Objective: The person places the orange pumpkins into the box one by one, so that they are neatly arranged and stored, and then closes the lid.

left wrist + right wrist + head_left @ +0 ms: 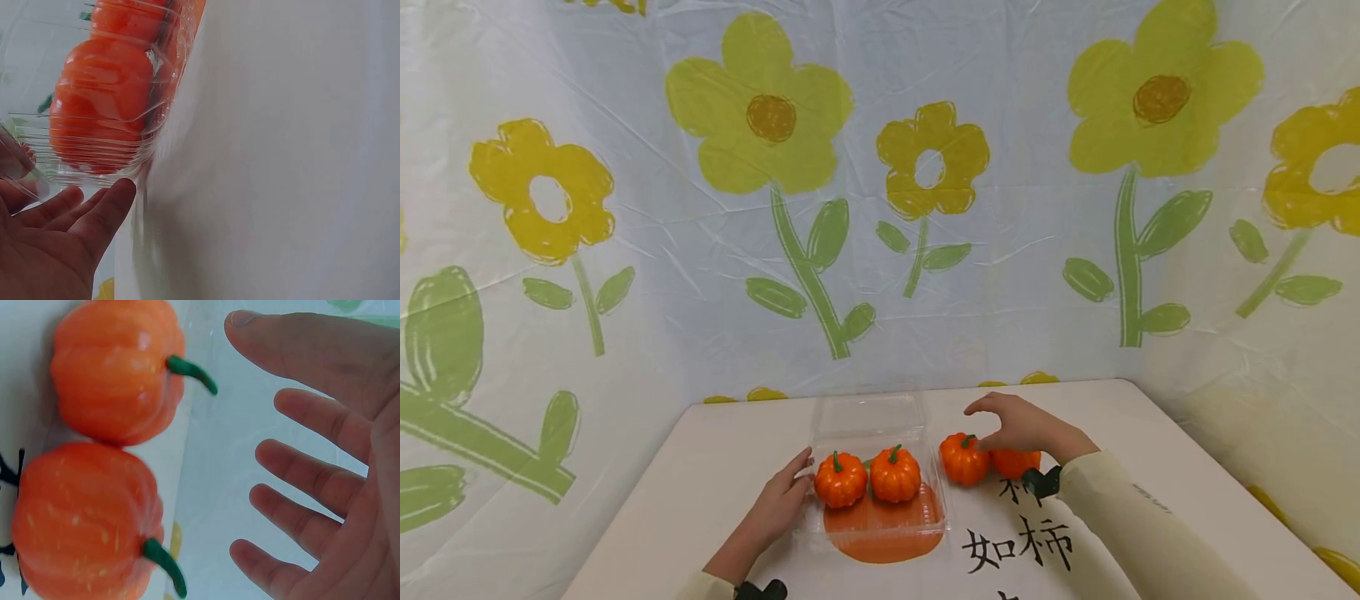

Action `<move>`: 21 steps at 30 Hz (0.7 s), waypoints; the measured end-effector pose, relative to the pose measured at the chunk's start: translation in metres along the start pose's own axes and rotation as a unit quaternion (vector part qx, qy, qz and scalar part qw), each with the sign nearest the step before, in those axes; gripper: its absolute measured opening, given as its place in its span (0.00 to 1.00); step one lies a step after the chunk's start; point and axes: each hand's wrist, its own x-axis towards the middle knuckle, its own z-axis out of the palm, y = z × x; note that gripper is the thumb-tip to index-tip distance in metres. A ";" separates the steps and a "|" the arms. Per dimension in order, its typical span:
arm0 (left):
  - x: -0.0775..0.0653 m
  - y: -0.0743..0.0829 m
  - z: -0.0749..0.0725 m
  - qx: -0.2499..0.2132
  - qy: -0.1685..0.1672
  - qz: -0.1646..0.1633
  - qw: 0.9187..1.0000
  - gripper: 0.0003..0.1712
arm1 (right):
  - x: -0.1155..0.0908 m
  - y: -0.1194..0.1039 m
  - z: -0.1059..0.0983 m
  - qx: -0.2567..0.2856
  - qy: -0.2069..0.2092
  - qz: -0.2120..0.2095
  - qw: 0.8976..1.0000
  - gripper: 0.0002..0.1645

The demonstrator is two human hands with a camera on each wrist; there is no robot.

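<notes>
Two loose pumpkins (964, 467) lay just below the spread right hand (1018, 423). The left hand (781, 498), fingers extended, was beside the clear box (880, 527), which contained two other pumpkins (841, 483).

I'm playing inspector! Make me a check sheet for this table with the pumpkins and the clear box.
Surface: pale table with black writing and an orange print.
Job's things: clear box, lid open; two pumpkins inside, two pumpkins outside, on its right.
Clutter: nothing seen.
Grips: left grip at the box's left side; right grip near the outside pumpkins, holding nothing.
Cables: nothing seen.
Surroundings: pale cloth with yellow flowers.
</notes>
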 end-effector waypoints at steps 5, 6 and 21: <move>0.001 -0.001 0.001 0.010 0.005 0.001 1.000 0.31 | -0.004 0.008 -0.001 0.004 -0.005 0.026 1.000 0.29; 0.002 -0.001 0.001 0.010 0.005 -0.001 1.000 0.31 | -0.005 0.010 -0.001 0.004 -0.007 0.029 1.000 0.30; 0.005 -0.002 0.000 0.012 -0.004 -0.023 1.000 0.31 | -0.016 0.039 0.008 0.021 -0.028 0.063 0.997 0.36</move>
